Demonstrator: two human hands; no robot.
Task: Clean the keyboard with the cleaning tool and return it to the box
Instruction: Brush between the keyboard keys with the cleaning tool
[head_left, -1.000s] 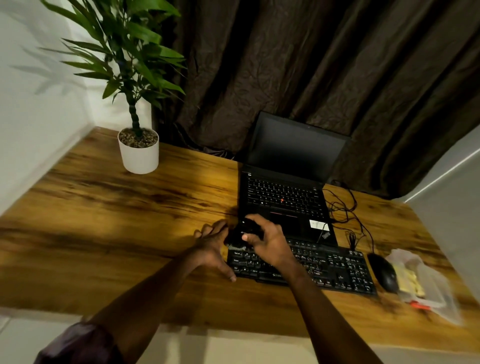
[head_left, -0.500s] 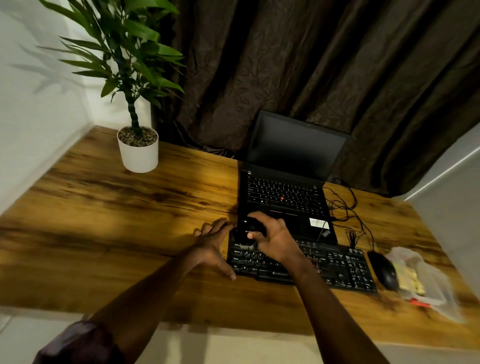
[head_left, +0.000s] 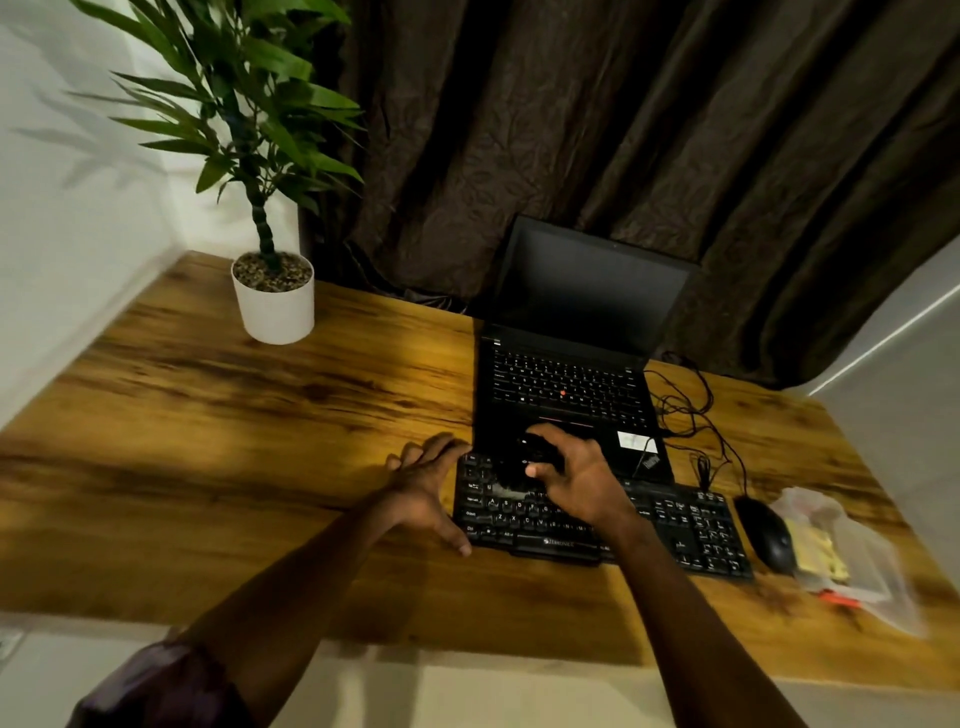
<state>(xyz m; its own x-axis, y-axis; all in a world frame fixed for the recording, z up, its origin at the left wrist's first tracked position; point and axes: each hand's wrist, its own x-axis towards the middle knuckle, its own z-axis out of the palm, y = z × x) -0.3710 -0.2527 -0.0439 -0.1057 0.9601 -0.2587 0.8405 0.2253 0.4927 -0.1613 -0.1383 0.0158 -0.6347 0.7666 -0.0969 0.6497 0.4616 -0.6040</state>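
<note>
Right hand (head_left: 582, 483): curled round the black cleaning tool (head_left: 524, 460), holding it on the upper-left keys of the keyboard (head_left: 675, 525).
Left hand (head_left: 423, 486): fingers straight, braced against the keyboard's left edge on the wooden table (head_left: 260, 441).

one wide-angle view, worn on the head, looks forward and down from the near edge of the brown wood-grain table (head_left: 208, 441), close over the black plastic keyboard (head_left: 675, 525), facing the creased dark brown curtain (head_left: 623, 130).
</note>
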